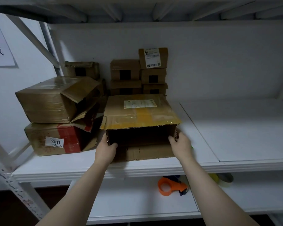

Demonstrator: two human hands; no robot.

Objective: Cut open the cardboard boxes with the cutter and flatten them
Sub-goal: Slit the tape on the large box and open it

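A brown cardboard box (140,111) with yellow tape and a white label lies on the white shelf (235,136), its open end facing me and its bottom flap folded out flat. My left hand (106,148) grips the box's left wall at the opening, thumb inside. My right hand (181,145) grips the right wall the same way. A small green thing shows just behind my right hand; I cannot tell what it is. No cutter can be made out.
Two large taped boxes (55,115) are stacked at the left, the top one torn open. Several small boxes (139,74) are piled at the back. An orange tape dispenser (171,185) and tape rolls (224,179) lie on the lower shelf.
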